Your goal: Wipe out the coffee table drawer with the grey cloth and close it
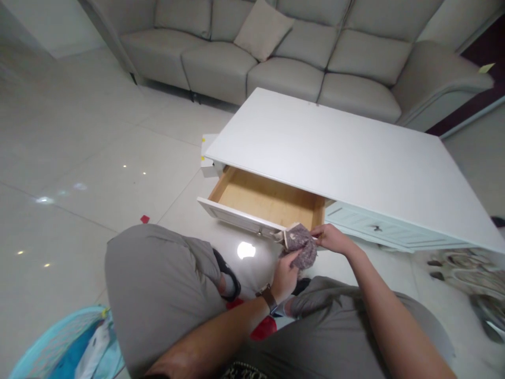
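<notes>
A crumpled purple-grey cloth (303, 243) with a pale edge is bunched at the front right corner of an open drawer (264, 195). My left hand (284, 277), with a watch on its wrist, grips the cloth from below, its fingers closed on it. My right hand (331, 238) pinches at the cloth's right side near the drawer's corner; its fingertips are partly hidden. The drawer has a bare wooden inside and a white front with a small knob (259, 232). It is pulled out of a white coffee table (327, 142).
A second drawer front (374, 227) sits shut on the right. Behind the table stands a grey sofa (221, 68) with a cushion (263, 29). A turquoise basket (51, 337) with clothes is at lower left. A white box (209, 158) stands by the table's left end.
</notes>
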